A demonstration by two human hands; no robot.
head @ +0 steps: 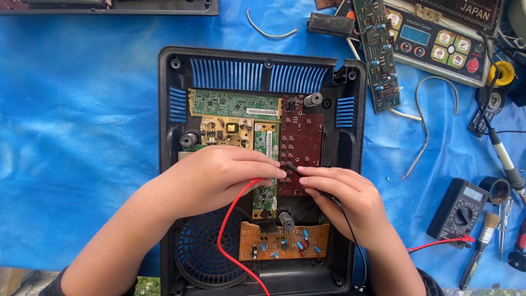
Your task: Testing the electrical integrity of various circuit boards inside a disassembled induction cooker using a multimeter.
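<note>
Right hand (342,192) pinching black probe (291,168), seemingly

One view only is given, taken from a camera worn on the head. The scene is looked down on almost straight, at close range, from the near side. The open black plastic appliance casing (164,164) is centred, the blue plastic sheet (71,137) is spread around it, and forearms are cut off at the near edge.
</note>
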